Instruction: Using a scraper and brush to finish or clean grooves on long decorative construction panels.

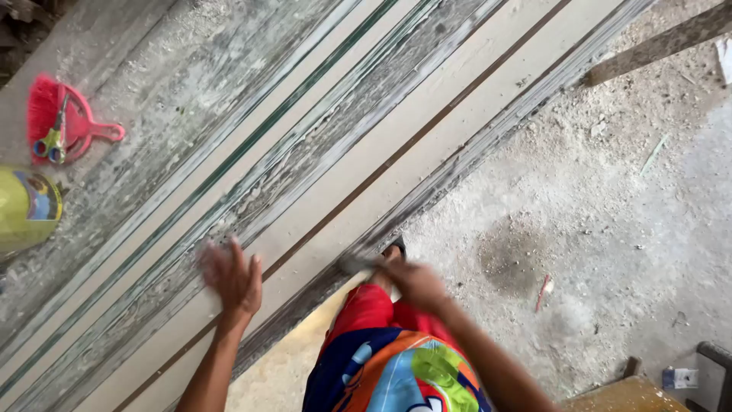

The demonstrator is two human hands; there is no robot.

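Across the frame from lower left to upper right we see long pale boards (427, 145) laid side by side, worn and flaking, over a dusty floor (610, 214). At lower centre our left hand (231, 276) lies flat and spread on one board, holding nothing, seemingly to steady it. Our right hand (415, 284) is closed around a small tool (357, 264) set against the board's edge; motion blur hides what kind. Upper left, a red hand brush (57, 114) lies with scissors (52, 141) on it, a yellow can (27, 210) just below.
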